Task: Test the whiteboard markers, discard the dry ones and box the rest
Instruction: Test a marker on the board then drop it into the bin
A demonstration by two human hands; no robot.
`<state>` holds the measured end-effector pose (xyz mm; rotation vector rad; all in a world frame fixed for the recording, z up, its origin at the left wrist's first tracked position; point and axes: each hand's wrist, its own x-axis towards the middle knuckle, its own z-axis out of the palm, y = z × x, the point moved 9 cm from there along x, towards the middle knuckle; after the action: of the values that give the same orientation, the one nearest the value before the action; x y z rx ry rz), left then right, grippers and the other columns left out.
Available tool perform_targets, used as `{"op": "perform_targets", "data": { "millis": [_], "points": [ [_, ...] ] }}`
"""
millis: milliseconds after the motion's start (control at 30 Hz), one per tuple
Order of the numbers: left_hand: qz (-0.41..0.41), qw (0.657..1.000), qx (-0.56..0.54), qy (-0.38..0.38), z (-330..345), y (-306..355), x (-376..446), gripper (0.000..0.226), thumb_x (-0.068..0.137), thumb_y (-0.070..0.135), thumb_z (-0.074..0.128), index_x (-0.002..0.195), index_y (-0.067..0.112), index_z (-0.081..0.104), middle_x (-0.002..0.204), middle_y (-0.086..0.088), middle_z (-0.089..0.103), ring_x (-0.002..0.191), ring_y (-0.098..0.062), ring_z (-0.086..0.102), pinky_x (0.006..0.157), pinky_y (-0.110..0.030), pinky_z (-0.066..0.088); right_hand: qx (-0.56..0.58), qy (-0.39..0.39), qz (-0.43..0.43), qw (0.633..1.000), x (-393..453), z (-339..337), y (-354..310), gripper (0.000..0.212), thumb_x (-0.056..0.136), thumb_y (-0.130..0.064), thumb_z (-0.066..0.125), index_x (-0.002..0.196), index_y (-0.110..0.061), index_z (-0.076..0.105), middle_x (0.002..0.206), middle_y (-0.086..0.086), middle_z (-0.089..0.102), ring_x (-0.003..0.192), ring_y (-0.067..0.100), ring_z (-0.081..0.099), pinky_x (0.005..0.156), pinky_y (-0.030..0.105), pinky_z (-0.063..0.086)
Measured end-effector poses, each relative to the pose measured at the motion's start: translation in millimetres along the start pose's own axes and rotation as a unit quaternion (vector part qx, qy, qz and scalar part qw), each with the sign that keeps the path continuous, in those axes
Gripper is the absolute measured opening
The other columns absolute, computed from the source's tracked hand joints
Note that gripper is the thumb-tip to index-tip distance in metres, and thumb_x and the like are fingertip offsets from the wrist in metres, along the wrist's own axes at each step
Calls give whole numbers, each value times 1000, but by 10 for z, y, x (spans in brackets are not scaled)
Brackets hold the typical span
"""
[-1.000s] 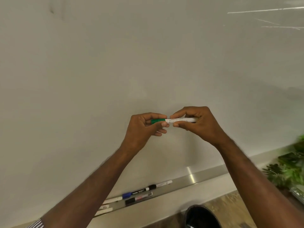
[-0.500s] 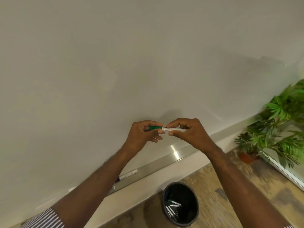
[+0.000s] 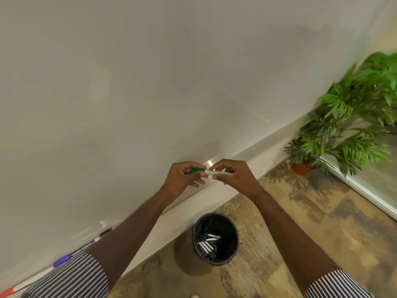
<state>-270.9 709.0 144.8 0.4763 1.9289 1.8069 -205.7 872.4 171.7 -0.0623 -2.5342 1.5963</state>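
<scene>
1. The left hand [image 3: 182, 179] is pinching the green cap [image 3: 197, 170] of a marker [image 3: 214, 172], its grip clamped on that cap end with fingers curled around it.
2. The right hand [image 3: 234, 177] is pinching the white barrel of the same marker, thumb below and fingers above, so its grip is likewise clamped on it.
3. Both hands are holding the marker level in the air in front of the whiteboard [image 3: 150, 93]; gripping opposite ends this way suits either pressing the cap on or pulling it off, and I cannot tell which.
4. The marker is hanging above the floor, roughly over the black bin [image 3: 233, 252], which is standing just beside the foot of the wall.
5. Several white markers, some with green caps, are lying inside the bin, probably the dry ones already discarded.
6. My guess is that this one is heading there too, since the hands are hovering over the bin.
7. More markers [image 3: 62, 259] are lying along the board's tray at the lower left edge, partly hidden by the striped sleeve [image 3: 71, 278].
8. No box is showing in view.
</scene>
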Motion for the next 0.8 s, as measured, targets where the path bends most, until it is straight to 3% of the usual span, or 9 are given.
{"op": "perform_targets", "data": {
  "millis": [167, 333, 533, 700, 800],
  "points": [
    [-46, 999, 5, -14, 275, -403, 224, 16, 87, 4, 75, 102, 10, 75, 89, -9, 79, 70, -25, 75, 62, -30, 61, 16, 19, 44, 999, -42, -37, 576, 19, 83, -13, 83, 98, -25, 79, 85, 0, 75, 58, 14, 59, 55, 33, 53],
    [-35, 998, 32, -49, 546, -513, 370, 20, 97, 14, 66, 116, 18, 67, 100, -11, 77, 77, -23, 74, 65, -32, 60, 25, 38, 63, 997, -67, -128, 949, 22, 82, -15, 85, 102, -20, 78, 84, 1, 76, 74, 29, 70, 70, 50, 58],
    [-9, 995, 77, -64, 642, -603, 486, 29, 103, 25, 58, 131, 30, 57, 107, 0, 76, 105, -21, 70, 83, -36, 60, 13, 65, 49, 997, -21, -213, 1013, 26, 84, -17, 83, 109, -23, 77, 99, -8, 77, 92, 13, 72, 88, 43, 60],
    [14, 994, 90, -56, 582, -603, 444, 26, 98, 31, 62, 122, 42, 59, 103, 3, 76, 105, -16, 69, 90, -41, 57, 14, 67, 24, 997, 84, -85, 857, 24, 84, -33, 83, 105, -22, 77, 100, -8, 76, 94, 14, 71, 88, 43, 58],
    [30, 994, 102, -31, 405, -627, 363, 28, 96, 33, 65, 124, 37, 61, 105, 8, 75, 106, -9, 68, 95, -40, 54, 5, 48, 11, 999, 189, 133, 792, 19, 85, -30, 83, 102, -23, 77, 100, -8, 76, 93, 16, 71, 87, 47, 58]
  ]
}}
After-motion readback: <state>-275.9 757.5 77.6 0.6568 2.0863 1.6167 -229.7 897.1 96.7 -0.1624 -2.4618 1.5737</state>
